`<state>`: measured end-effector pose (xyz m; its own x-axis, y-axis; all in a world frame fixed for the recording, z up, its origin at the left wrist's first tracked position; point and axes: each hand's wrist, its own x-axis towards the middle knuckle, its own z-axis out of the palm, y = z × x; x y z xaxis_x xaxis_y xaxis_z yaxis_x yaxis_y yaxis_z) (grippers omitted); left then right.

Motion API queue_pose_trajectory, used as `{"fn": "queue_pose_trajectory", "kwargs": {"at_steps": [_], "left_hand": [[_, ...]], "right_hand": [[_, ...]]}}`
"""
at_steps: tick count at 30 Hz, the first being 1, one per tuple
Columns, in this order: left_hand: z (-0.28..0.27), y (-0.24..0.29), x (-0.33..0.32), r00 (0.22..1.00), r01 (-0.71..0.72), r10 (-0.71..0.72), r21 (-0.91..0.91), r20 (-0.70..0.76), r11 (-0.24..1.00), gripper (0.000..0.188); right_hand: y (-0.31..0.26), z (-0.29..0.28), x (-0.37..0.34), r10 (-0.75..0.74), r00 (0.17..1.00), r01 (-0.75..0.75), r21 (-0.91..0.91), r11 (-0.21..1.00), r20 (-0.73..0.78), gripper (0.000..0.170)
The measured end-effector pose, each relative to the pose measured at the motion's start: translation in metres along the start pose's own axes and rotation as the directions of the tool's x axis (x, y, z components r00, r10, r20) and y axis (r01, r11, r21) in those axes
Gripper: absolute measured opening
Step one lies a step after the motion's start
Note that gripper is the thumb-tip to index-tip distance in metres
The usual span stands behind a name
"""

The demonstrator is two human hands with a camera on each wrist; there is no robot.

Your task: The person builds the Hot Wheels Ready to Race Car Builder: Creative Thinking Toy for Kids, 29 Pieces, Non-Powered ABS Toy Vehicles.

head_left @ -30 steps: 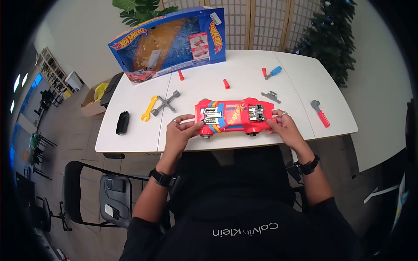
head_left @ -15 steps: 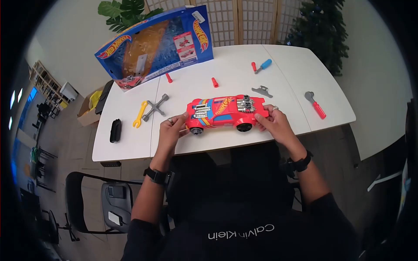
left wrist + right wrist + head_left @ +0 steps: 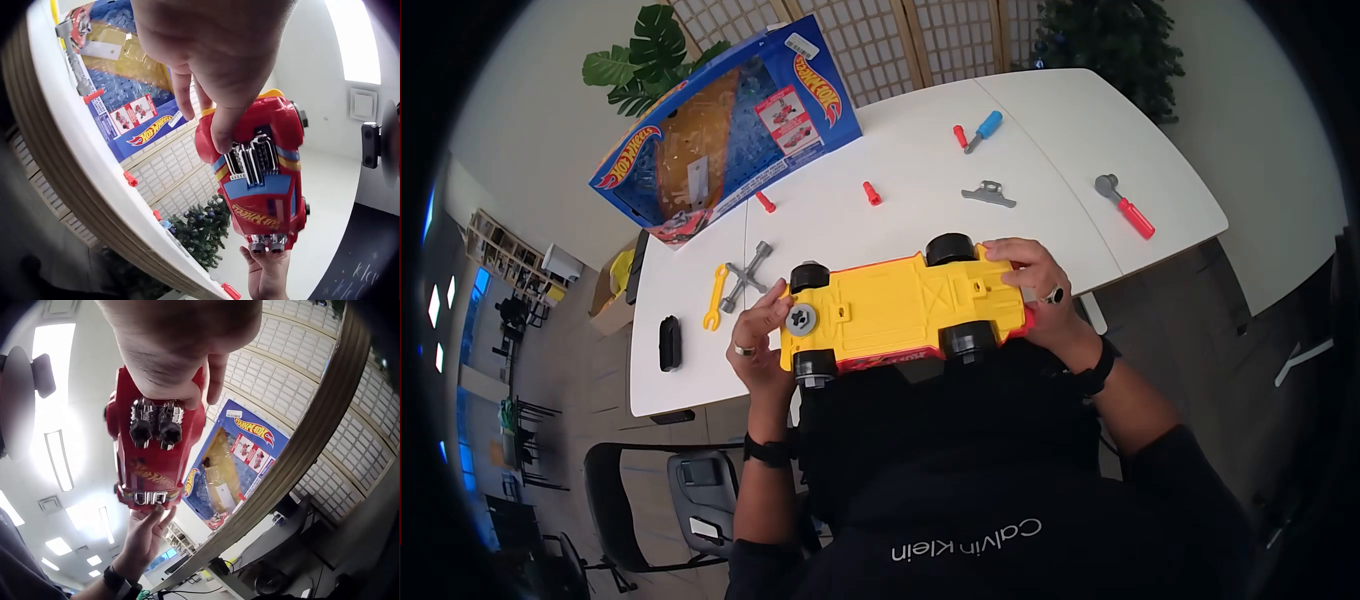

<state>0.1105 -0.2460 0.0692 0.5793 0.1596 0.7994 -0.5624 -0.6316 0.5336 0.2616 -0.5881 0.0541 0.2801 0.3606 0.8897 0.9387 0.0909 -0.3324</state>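
Both hands hold a toy car [image 3: 890,305] by its ends, its yellow underside facing up with four black wheels. My left hand [image 3: 758,345] grips the end with a round grey piece [image 3: 800,319] set in the base. At the other end, my right hand [image 3: 1050,295] grips with fingers over the yellow base. The left wrist view shows the car's red top [image 3: 256,209], the left thumb beside its chrome engine [image 3: 252,159]. In the right wrist view, the right thumb lies near the twin chrome parts [image 3: 156,425].
On the white table [image 3: 880,225] lie a yellow wrench [image 3: 716,297], a grey cross wrench [image 3: 746,277], a black part [image 3: 670,343], red pegs [image 3: 872,193], a blue-handled screwdriver [image 3: 984,131], a grey part [image 3: 988,194] and a red-handled ratchet [image 3: 1126,207]. A Hot Wheels box [image 3: 730,130] stands behind.
Both hands have turned the car over, from its red top facing up to its yellow underside facing up, and brought it toward the body at the table's front edge. The head view has shifted.
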Motion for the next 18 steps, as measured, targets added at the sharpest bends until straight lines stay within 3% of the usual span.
{"fn": "queue_pose_trajectory", "kwargs": {"at_steps": [4,6,7,9,13,14,16,18], "left_hand": [[0.0,-0.001,-0.001,0.999,0.021,-0.023,-0.07,-0.04,0.997,0.032],[0.003,-0.002,-0.001,0.998,0.041,-0.045,-0.082,-0.049,0.996,0.03],[0.006,-0.003,0.001,0.996,0.061,-0.067,-0.095,-0.062,0.994,0.029],[0.008,-0.004,0.002,0.998,0.046,-0.049,-0.083,-0.043,0.996,0.028],[0.012,-0.007,0.002,0.999,0.041,-0.043,-0.086,-0.021,0.995,0.026],[0.011,-0.008,0.002,0.999,0.043,-0.045,-0.085,-0.015,0.995,0.026],[0.009,-0.006,0.009,0.968,0.242,-0.238,-0.043,0.082,0.969,0.033],[0.006,-0.007,0.014,0.875,0.484,-0.456,-0.262,0.161,0.835,0.041]], "right_hand": [[-0.001,0.001,-0.003,0.012,1.0,-0.011,0.032,0.999,-0.006,0.041],[-0.002,0.0,-0.002,0.136,0.991,-0.137,0.068,0.988,0.012,0.042],[-0.004,-0.002,-0.002,0.132,0.991,-0.132,0.065,0.989,0.008,0.042],[-0.007,-0.007,0.002,0.046,0.998,-0.039,-0.157,0.987,0.036,0.041],[0.001,-0.009,-0.006,-0.052,0.999,0.054,-0.213,0.976,0.018,0.04],[-0.001,-0.01,-0.005,0.007,1.0,-0.002,-0.186,0.982,0.027,0.042],[-0.001,-0.009,-0.002,0.056,0.998,-0.05,-0.156,0.987,0.04,0.043],[0.002,-0.006,-0.001,0.484,0.875,-0.482,0.095,0.871,0.004,0.047]]}}
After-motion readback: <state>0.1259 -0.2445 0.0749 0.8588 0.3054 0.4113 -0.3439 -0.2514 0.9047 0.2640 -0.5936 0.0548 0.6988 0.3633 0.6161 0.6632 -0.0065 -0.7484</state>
